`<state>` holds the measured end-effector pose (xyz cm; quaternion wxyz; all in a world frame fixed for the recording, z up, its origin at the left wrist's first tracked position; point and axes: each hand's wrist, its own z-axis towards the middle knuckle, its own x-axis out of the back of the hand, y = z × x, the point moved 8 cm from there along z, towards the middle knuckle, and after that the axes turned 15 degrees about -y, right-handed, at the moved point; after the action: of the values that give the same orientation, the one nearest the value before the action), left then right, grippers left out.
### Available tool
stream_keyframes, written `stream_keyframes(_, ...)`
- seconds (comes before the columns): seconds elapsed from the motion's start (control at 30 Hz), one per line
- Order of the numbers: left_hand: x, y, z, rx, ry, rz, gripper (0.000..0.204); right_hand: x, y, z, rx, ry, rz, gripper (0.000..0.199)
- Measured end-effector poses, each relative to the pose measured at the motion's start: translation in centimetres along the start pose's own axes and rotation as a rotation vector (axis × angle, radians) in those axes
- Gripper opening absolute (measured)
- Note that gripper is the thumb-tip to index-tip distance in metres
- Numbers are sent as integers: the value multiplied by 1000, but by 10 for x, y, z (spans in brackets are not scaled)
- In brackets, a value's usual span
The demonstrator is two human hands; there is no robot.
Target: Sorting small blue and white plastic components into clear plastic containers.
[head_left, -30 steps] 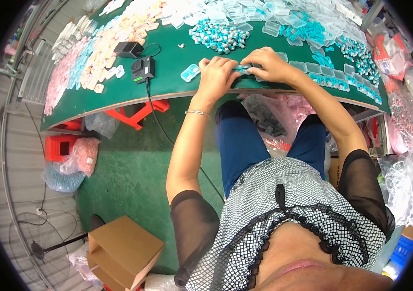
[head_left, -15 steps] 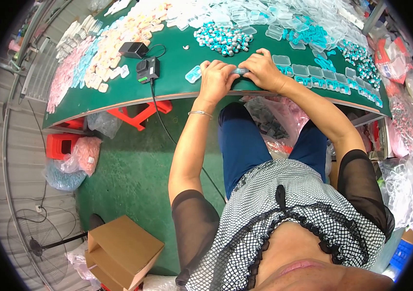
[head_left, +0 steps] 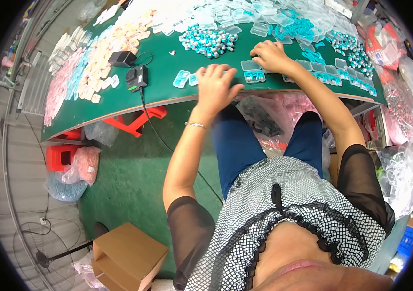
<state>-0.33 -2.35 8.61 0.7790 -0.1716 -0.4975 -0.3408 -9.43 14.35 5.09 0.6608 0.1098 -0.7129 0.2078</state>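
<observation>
My left hand (head_left: 216, 88) hovers palm down over the green table's near edge, its fingers spread and nothing seen in them. Beside its fingertips lie two small clear cases with blue contents, one closed case (head_left: 182, 79) fully visible and another case (head_left: 193, 79) partly covered by the hand. My right hand (head_left: 272, 57) reaches farther in, fingers loosely bent and apart, holding nothing that I can see. Just below and left of it stands an open case (head_left: 254, 76) filled with blue pieces, its lid folded back. The right wrist hides part of the row of open cases (head_left: 327, 77).
A pile of blue-and-silver beadlike pieces (head_left: 209, 41) lies beyond my hands. Blue loops (head_left: 293, 30) and many clear cases (head_left: 235, 14) are heaped behind. A black charger-like device (head_left: 136, 77) with a cable and peach-coloured cases (head_left: 102, 63) occupy the left side.
My hands, which were together on a small clear-blue case, have separated. The left has let go and spread its fingers; the right has moved away to the right. Two cases now show beside the left hand.
</observation>
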Motion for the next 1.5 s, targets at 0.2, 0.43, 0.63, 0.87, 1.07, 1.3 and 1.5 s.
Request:
stream_keyframes(0.2,-36,15,21,59,-77,-80,46,-2,-8,-4,8,23,22,20)
stream_keyframes(0.43,-30,10,20,163,6,-136,60,17,-12,-25,155,339,151,11)
stream_keyframes(0.63,-34,4,18,238,-21,-171,68,31,-33,-49,336,447,144,12)
stream_keyframes(0.87,-36,7,17,174,-9,-141,49,21,-45,-69,396,436,190,15)
stream_keyframes(1.07,-35,8,19,119,-24,-152,40,20,-59,-85,435,394,107,24)
stream_keyframes(1.3,-29,13,21,82,35,-109,33,13,-59,-76,409,389,81,29)
stream_keyframes(1.5,-28,13,26,-47,22,-84,23,10,-57,-69,434,433,104,28)
